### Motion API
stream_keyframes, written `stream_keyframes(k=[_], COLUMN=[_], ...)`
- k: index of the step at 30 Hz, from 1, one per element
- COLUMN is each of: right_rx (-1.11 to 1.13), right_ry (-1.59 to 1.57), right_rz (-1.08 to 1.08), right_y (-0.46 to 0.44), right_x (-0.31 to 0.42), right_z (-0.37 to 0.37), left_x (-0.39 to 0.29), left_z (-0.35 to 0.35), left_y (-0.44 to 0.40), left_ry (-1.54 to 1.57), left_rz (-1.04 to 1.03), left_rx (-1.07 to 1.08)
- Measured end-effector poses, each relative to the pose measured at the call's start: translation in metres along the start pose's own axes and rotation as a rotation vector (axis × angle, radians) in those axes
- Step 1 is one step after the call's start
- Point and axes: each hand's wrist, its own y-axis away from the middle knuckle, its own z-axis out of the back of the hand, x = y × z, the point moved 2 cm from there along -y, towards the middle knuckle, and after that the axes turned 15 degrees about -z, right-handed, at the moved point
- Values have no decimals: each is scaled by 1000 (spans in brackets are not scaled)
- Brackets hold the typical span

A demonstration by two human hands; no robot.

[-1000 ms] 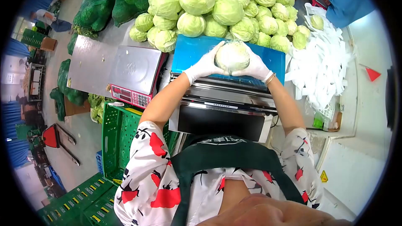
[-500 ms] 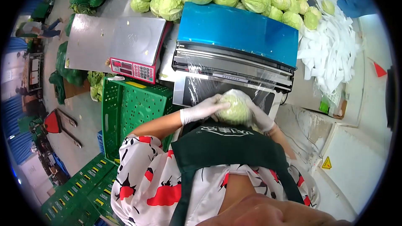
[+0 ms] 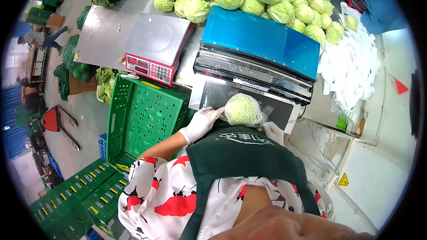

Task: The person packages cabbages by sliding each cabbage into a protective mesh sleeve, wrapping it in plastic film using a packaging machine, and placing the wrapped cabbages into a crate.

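Wrapping seems in hand: the netted cabbage [image 3: 242,109], at the blue wrapper's [image 3: 262,40] 6 o'clock, is touched at 9 by the left hand's [image 3: 199,126] partly open fingers. Film [image 3: 266,113] is bunched near the right hand [image 3: 273,131], its grip unclear. Snug tucking seems called for.

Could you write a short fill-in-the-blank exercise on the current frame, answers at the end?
The left hand and right hand wear ____ gloves.
The large open crate below the scale is ____.
The shiny machine cover is ____.
The small yellow warning sign is shaped like a ____.

Answers: white; green; blue; triangle.
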Motion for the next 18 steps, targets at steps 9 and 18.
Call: stream_keyframes(k=[9, 18], right_rx=[-34, 680], right_ry=[847, -799], right_rz=[456, -444], right_y=[-24, -36], right_x=[-120, 28], right_z=[8, -95], left_x=[42, 12], left_z=[-80, -45], left_y=[46, -28], left_ry=[752, 69], left_rz=[566, -315], left_rx=[208, 117])
